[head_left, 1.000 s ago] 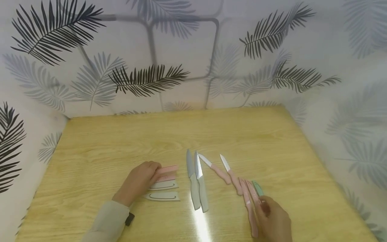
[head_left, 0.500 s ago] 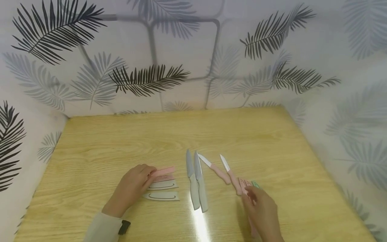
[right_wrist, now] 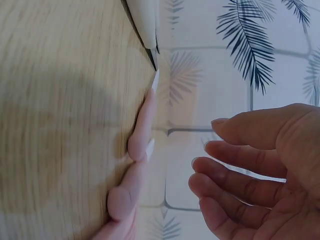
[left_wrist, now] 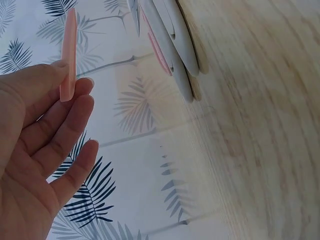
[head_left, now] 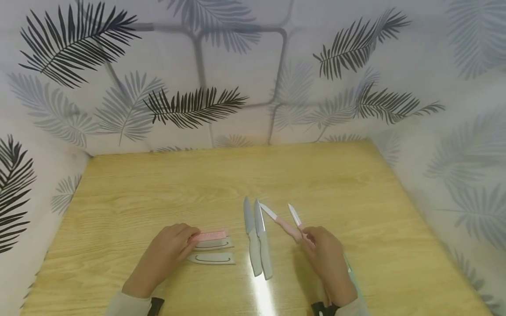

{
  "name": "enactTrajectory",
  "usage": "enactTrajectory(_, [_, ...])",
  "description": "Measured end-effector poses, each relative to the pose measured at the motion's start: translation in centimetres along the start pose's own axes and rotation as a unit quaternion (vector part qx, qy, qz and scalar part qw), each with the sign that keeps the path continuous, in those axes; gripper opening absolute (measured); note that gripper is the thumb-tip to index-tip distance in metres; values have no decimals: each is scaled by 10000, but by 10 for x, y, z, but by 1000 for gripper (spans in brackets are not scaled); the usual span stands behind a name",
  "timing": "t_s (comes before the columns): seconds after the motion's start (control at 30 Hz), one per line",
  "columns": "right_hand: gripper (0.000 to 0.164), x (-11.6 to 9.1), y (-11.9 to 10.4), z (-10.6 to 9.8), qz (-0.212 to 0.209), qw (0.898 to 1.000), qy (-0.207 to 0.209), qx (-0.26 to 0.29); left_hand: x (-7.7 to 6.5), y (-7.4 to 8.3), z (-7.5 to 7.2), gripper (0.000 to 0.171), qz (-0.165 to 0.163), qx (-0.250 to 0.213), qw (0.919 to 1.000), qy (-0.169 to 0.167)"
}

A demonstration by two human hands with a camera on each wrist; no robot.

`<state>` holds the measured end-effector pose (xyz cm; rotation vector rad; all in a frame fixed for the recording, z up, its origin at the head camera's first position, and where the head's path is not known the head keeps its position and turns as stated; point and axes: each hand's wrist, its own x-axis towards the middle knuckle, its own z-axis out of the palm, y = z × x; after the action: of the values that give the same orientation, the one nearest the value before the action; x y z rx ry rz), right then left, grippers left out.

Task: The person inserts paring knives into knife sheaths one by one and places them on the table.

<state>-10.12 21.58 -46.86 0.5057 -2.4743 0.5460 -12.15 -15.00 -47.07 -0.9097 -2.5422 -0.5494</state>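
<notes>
My left hand point(head_left: 168, 252) pinches a pink knife sheath point(left_wrist: 69, 55) between thumb and fingers, raised off the table. Beside it lie two pale grey sheaths, one nearer point(head_left: 213, 258) and one farther point(head_left: 215, 244). My right hand point(head_left: 326, 259) hovers over the pink-handled knives with its fingers loosely spread; the right wrist view shows nothing in them. One pink knife point(head_left: 287, 228) lies just left of that hand. A second pink knife point(right_wrist: 127, 195) is partly hidden under it in the head view.
Two grey-handled knives, left point(head_left: 254, 252) and right point(head_left: 265, 254), lie side by side mid-table with bare blades. A green knife point(head_left: 352, 276) shows beside the right forearm, which covers the sheathed pink knives. A leaf-patterned curtain point(head_left: 237, 79) backs the wooden table point(head_left: 158, 188).
The right hand has moved left from the sheathed pink and green knives to the bare pink ones. The left hand has shifted slightly left and nearer with the pink sheath.
</notes>
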Motion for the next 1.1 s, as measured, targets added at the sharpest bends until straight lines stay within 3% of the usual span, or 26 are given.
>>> enactTrajectory(0.1, [20,6,-1,7,57,9998,-206,12,-2,1,-1,18,51,-39,10000,63])
enactTrajectory(0.3, [14,18,-6,20,1022,9864,-1287,-14,-2,4,-1,18,154,-88,9997,187])
enactTrajectory(0.53, [21,32,-5,35,1215,9826,-1401,-96,0,5,-2,18,278,-172,9992,246])
enactTrajectory(0.63, [23,34,-3,41,1317,9774,-1643,-181,1,5,-4,17,247,-97,9993,250])
enactTrajectory(0.87, [24,36,-3,50,1268,9775,-1647,-362,1,2,-10,19,144,-29,9993,337])
enactTrajectory(1.1, [25,36,-5,55,1328,9704,-1964,-454,-1,2,-10,18,44,19,9997,225])
